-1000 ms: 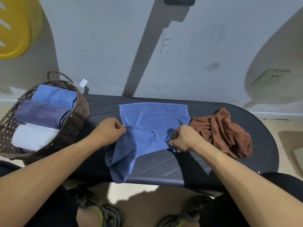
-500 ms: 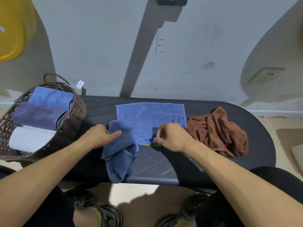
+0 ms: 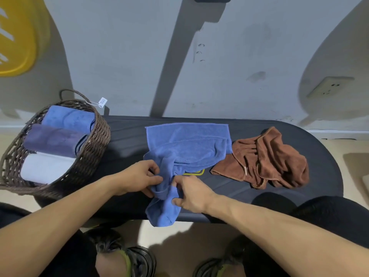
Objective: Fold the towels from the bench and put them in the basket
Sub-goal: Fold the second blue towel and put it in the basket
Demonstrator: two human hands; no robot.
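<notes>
Our left hand (image 3: 139, 177) and right hand (image 3: 189, 191) have come together, both gripping the blue towel (image 3: 185, 148) bunched at the bench's (image 3: 249, 124) front edge, folding unfinished.

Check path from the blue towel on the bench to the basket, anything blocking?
Nothing visible blocks it. The blue towel is held by the left hand and right hand; bare bench lies between it and the basket. The basket already holds three folded towels. The brown towel sits on the opposite side.
</notes>
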